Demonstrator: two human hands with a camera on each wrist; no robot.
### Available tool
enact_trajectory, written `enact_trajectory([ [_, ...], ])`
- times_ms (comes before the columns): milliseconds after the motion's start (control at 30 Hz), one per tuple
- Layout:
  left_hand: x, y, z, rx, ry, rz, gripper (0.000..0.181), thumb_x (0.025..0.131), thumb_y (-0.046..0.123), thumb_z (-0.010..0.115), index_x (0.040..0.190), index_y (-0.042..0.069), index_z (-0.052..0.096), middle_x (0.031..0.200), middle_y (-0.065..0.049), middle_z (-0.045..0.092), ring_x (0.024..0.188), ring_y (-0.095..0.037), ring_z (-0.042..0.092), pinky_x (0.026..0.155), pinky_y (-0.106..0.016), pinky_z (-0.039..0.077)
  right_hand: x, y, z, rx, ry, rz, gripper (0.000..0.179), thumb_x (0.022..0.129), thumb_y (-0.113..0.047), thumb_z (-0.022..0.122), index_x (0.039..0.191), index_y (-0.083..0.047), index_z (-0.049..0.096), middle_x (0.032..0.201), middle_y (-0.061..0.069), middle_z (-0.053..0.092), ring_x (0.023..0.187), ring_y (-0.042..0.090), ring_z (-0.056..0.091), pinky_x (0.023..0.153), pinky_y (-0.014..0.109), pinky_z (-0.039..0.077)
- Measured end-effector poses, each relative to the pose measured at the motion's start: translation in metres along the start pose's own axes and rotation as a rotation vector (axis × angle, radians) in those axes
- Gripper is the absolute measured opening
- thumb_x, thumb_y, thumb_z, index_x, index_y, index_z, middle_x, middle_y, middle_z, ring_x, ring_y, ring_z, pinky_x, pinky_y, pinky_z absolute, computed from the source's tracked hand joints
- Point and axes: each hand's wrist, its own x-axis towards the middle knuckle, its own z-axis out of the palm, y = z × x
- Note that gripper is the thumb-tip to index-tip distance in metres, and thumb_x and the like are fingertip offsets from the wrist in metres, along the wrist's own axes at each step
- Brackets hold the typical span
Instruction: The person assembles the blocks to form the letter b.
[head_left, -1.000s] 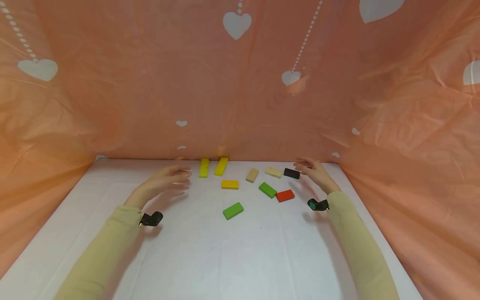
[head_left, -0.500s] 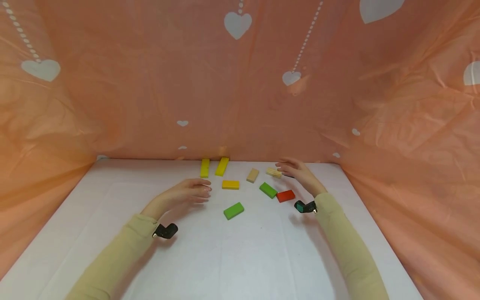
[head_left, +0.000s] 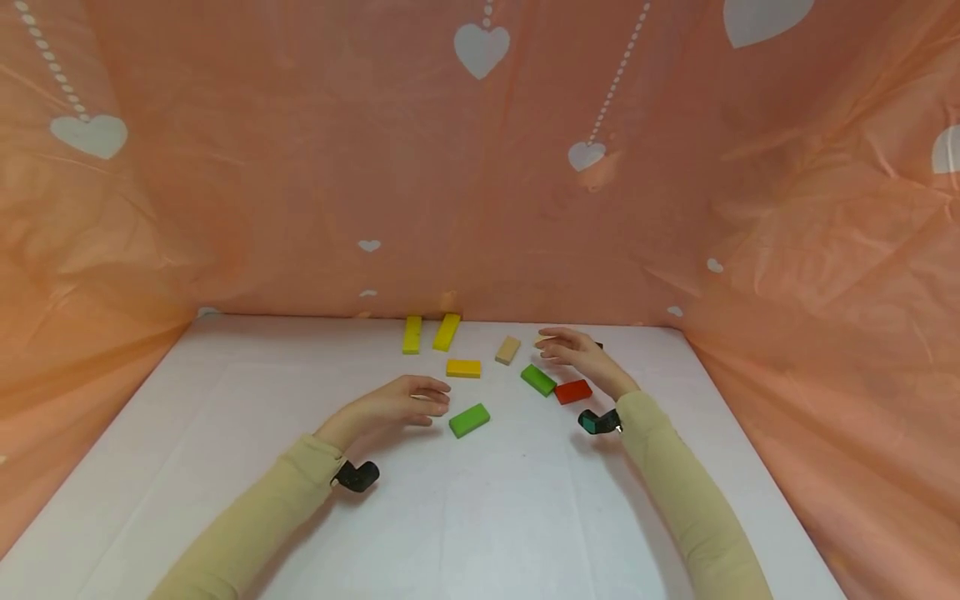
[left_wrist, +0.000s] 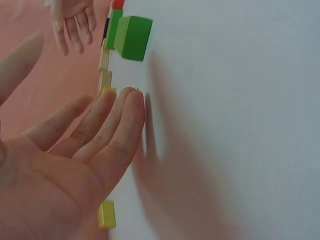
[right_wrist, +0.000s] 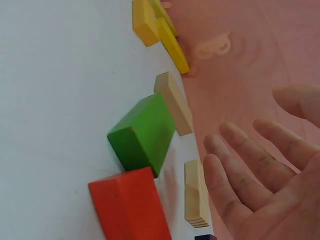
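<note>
My left hand (head_left: 396,403) hovers over the white table, fingers relaxed and empty, just left of a green block (head_left: 469,421). In the left wrist view its palm shows, thumb apart from the fingers. Farther right, my right hand (head_left: 583,357) is held above a striped wooden block (right_wrist: 196,194), which it partly covers in the head view, along with most of a black block (head_left: 599,345). That hand's fingers are loosely extended and hold nothing. Below it lie a second green block (head_left: 538,380) and a red block (head_left: 573,392), their corners close together.
Two yellow blocks (head_left: 412,335) lie by the back edge, with an orange-yellow block (head_left: 463,368) in front. A plain wooden block (head_left: 507,350) lies to their right. A peach curtain (head_left: 480,192) with hearts encloses the white table (head_left: 510,517) at the back and sides.
My left hand has moved right and nearer, toward the front green block. My right hand has moved left, from beside the black block to over the striped one. The blocks have stayed in place.
</note>
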Motion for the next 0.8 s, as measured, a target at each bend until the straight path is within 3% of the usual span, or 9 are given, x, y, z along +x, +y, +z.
enact_trajectory([
  [133,0.003,-0.001,0.005,0.054,0.019,-0.004,0.057,0.089,0.021,0.07,0.136,-0.002,0.047,0.129,-0.016,0.055,0.115,-0.025,0.055,0.095,-0.038,0.049,0.001,0.0,0.003,-0.021,-0.016,0.042,0.047,0.1,-0.016,0.053,0.142,-0.001,0.039,0.137,0.025,0.046,0.12,0.04,0.05,0.1,0.054,0.042],
  [333,0.011,-0.004,0.011,0.142,0.01,0.017,0.061,0.082,0.013,0.077,0.134,0.0,0.05,0.126,-0.014,0.058,0.11,-0.025,0.058,0.095,-0.038,0.049,0.006,0.011,0.003,-0.114,-0.053,0.083,0.051,0.096,-0.015,0.059,0.142,-0.005,0.041,0.133,0.015,0.053,0.117,0.028,0.054,0.091,0.039,0.052],
  [533,0.016,-0.003,0.016,0.18,0.023,0.063,0.062,0.077,0.004,0.079,0.131,-0.005,0.051,0.122,-0.018,0.06,0.097,-0.023,0.061,0.087,-0.033,0.053,0.008,0.013,0.004,-0.164,-0.125,0.033,0.055,0.093,-0.008,0.063,0.142,0.001,0.04,0.134,0.021,0.051,0.122,0.035,0.05,0.098,0.042,0.047],
  [800,0.023,0.0,0.023,0.299,0.098,0.062,0.054,0.078,0.011,0.08,0.125,-0.005,0.058,0.11,-0.011,0.064,0.086,-0.017,0.057,0.079,-0.028,0.052,0.011,0.017,0.005,-0.259,-0.166,0.02,0.059,0.087,-0.001,0.067,0.14,0.001,0.042,0.136,0.02,0.05,0.124,0.038,0.046,0.104,0.05,0.039],
])
